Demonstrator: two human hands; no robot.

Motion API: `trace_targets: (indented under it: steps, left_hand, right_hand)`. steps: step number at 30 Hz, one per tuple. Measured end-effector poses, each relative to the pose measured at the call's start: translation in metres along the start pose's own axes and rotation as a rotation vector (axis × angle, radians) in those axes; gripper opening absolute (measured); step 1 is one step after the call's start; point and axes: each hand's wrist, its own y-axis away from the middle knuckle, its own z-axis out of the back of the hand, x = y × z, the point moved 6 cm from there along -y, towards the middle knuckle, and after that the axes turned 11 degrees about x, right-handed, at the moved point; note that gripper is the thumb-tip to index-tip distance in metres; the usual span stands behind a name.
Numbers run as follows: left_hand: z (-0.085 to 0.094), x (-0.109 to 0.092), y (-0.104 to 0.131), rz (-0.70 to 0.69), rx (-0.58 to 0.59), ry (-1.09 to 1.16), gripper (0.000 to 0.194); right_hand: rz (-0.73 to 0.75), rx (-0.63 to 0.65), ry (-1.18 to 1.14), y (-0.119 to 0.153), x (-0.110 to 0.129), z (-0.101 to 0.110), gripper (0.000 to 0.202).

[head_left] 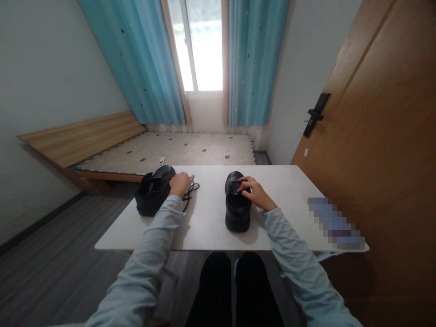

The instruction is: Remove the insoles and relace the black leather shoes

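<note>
Two black shoes rest upright on a white table (207, 227). My left hand (180, 184) is beside the left shoe (150, 195), fingers curled round a black shoelace (190, 193) whose loose loops trail onto the tabletop; its fingertips are partly hidden. Over the right shoe (237, 218), heel towards me, my right hand (254, 190) reaches in from the right. Its thumb and fingers are bent together at the tongue of that shoe, seemingly pinching it.
A blurred-out bluish item (335, 222) lies at the table's right side. Beyond the table stands a bed (190, 150) with a small white remote (161, 161) on it. Blue curtains (257, 63) flank the window. At the right is a wooden door (381, 136) with a black handle.
</note>
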Motion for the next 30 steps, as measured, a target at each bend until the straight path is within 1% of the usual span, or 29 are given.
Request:
trace_targets:
  steps: [3,6,9,12,14,16,18,19,21,22,23,24,26,28,30]
  left_hand:
    - [-0.009,-0.004,-0.009,0.03,0.035,0.048,0.055]
    - [-0.019,-0.009,-0.017,0.02,0.055,0.122,0.047]
    - [-0.024,-0.013,-0.022,0.015,0.048,0.174,0.038]
    - [-0.019,-0.019,-0.023,-0.014,0.024,0.25,0.029]
    - [-0.011,-0.025,-0.021,-0.057,0.011,0.314,0.02]
    - [-0.002,-0.032,-0.016,-0.109,0.0,0.384,0.015]
    - [0.01,-0.04,-0.008,-0.184,-0.016,0.589,0.02]
    - [0.016,-0.043,-0.002,-0.238,-0.03,0.788,0.028]
    - [0.028,-0.051,0.009,-0.349,-0.008,1.163,0.045]
    - [0.033,-0.055,0.014,-0.384,0.004,1.274,0.049]
    - [0.038,-0.058,0.019,-0.402,0.011,1.327,0.049]
    - [0.043,-0.061,0.024,-0.412,0.007,1.338,0.048]
    - [0.052,-0.064,0.034,-0.418,-0.028,1.266,0.046]
    - [0.057,-0.069,0.043,-0.427,-0.05,1.1,0.043]
    - [0.057,-0.075,0.052,-0.452,-0.026,0.875,0.035]
  right_hand:
    - [-0.003,0.006,0.002,0.001,0.0,0.001,0.018]
    - [0.005,0.007,0.01,0.001,0.001,0.001,0.02]
    - [0.011,0.009,0.013,0.001,0.002,0.001,0.021]
    - [0.01,0.007,0.018,0.001,0.001,0.001,0.021]
    - [0.01,0.004,0.022,0.001,0.001,0.001,0.021]
    - [0.013,0.004,0.022,0.001,0.001,0.001,0.022]
    - [0.018,0.006,0.021,0.002,0.001,0.0,0.021]
    - [0.02,0.008,0.019,0.002,0.002,0.0,0.021]
    - [0.021,0.012,0.015,0.002,0.002,0.0,0.021]
    - [0.021,0.014,0.013,0.002,0.003,0.0,0.021]
    - [0.021,0.016,0.012,0.003,0.003,0.0,0.021]
    - [0.021,0.018,0.012,0.003,0.003,0.001,0.021]
    - [0.019,0.023,0.012,0.003,0.004,0.001,0.021]
    - [0.017,0.026,0.01,0.003,0.005,0.001,0.021]
    - [0.013,0.026,0.007,0.003,0.006,0.002,0.021]
